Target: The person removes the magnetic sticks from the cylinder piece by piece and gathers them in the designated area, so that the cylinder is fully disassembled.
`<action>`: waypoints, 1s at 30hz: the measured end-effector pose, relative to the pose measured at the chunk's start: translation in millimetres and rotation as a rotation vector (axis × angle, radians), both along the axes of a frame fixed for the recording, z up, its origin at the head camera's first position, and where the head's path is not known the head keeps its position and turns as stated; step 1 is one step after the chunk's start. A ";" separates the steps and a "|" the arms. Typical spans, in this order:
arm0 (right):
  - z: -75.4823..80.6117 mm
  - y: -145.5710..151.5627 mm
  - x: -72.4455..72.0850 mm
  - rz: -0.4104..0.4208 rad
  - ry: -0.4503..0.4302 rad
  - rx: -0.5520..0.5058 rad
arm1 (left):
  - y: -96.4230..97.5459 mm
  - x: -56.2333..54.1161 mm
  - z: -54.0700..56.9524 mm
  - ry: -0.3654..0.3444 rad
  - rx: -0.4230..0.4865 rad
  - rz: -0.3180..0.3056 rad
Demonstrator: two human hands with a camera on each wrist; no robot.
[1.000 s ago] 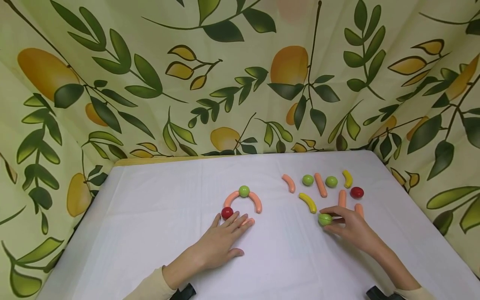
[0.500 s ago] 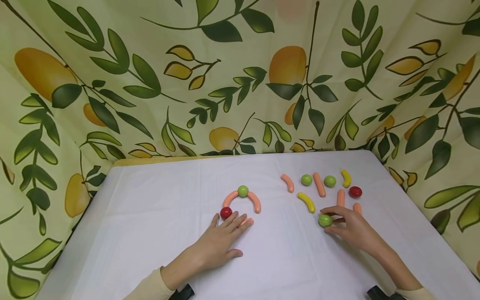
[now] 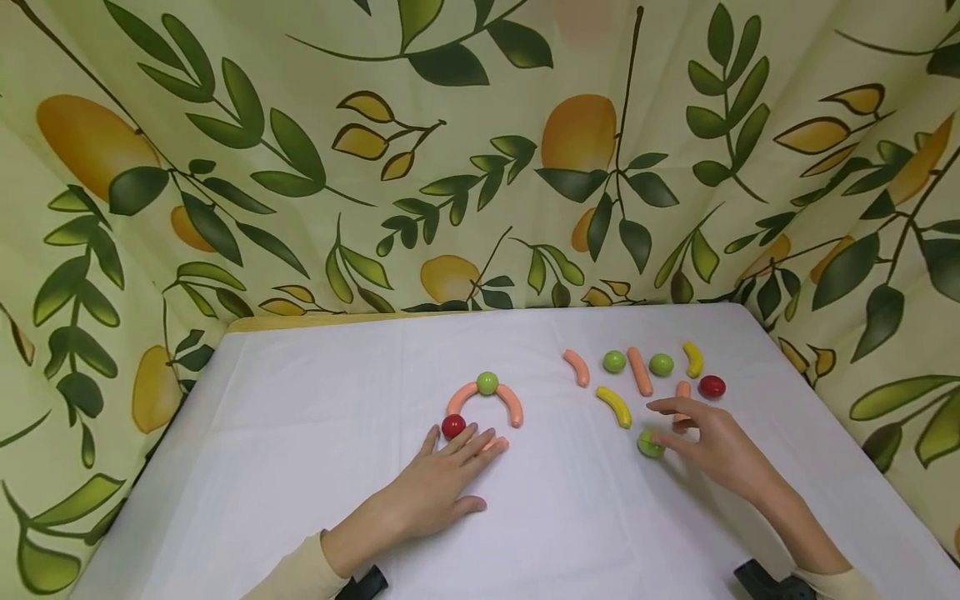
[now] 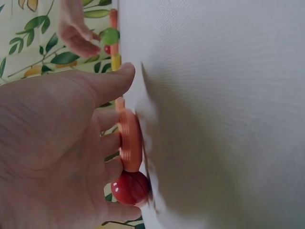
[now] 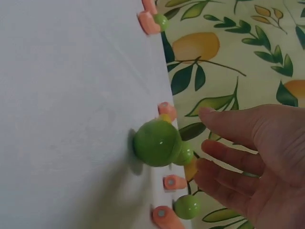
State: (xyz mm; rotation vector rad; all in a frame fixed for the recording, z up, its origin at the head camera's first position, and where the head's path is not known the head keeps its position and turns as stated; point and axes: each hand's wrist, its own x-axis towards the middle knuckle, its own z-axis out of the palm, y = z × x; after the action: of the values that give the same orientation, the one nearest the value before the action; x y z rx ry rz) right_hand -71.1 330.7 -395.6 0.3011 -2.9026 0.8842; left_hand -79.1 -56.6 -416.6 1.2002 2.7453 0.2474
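Note:
On the white-covered table my left hand (image 3: 435,492) lies with its fingers spread, the fingertips against a curved pink toy sausage (image 4: 131,143) and beside a red ball (image 3: 453,426). Above it, two curved pink pieces (image 3: 511,406) and a green ball (image 3: 487,383) form an arch with the red ball. To the right, a seamed green ball (image 3: 647,445) sits on the table near my right hand (image 3: 720,446). The right wrist view shows the fingers of this right hand (image 5: 238,167) relaxed, with a gap to that ball.
Beyond the right hand lie several loose pieces: pink sausages (image 3: 640,372), green balls (image 3: 614,361), yellow curved pieces (image 3: 615,407) and a dark red ball (image 3: 712,387). A fruit-patterned curtain (image 3: 300,242) stands behind the table's far edge (image 3: 360,321).
My right hand has let go of the seamed green ball and lifted slightly away, its thumb and fingers parting. The ball stays on the table. My left hand has not moved.

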 end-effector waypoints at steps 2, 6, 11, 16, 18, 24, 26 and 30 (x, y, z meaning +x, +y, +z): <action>1.2 -2.0 -1.5 0.011 0.068 -0.007 | -0.3 -0.2 -0.1 0.002 -0.003 -0.003; 1.7 -11.1 -4.4 0.035 0.190 -0.039 | -1.0 -0.7 0.0 -0.004 0.017 -0.010; -2.2 -28.4 -8.1 0.100 0.172 -0.076 | -2.1 -5.0 5.5 -0.042 0.069 0.010; -10.2 -47.2 -15.4 0.146 0.080 -0.102 | -4.4 -16.5 13.8 -0.059 0.115 0.038; -13.0 -54.9 -18.8 0.176 0.057 -0.114 | -5.2 -22.3 15.2 -0.059 0.126 0.043; -16.2 -82.4 -27.5 0.273 0.013 -0.112 | -8.5 -36.3 13.0 -0.079 0.138 0.081; -17.4 -92.2 -30.0 0.310 0.003 -0.097 | -9.0 -40.1 10.9 -0.087 0.134 0.094; -19.9 -110.9 -32.8 0.385 -0.013 -0.082 | -10.2 -44.5 6.0 -0.137 0.116 0.117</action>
State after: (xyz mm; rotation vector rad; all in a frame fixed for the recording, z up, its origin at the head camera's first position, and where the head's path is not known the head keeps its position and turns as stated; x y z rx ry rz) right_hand -103.9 219.8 -415.6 0.8706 -2.8568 1.0525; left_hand -123.6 -66.7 -410.7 1.0066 2.7161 0.4888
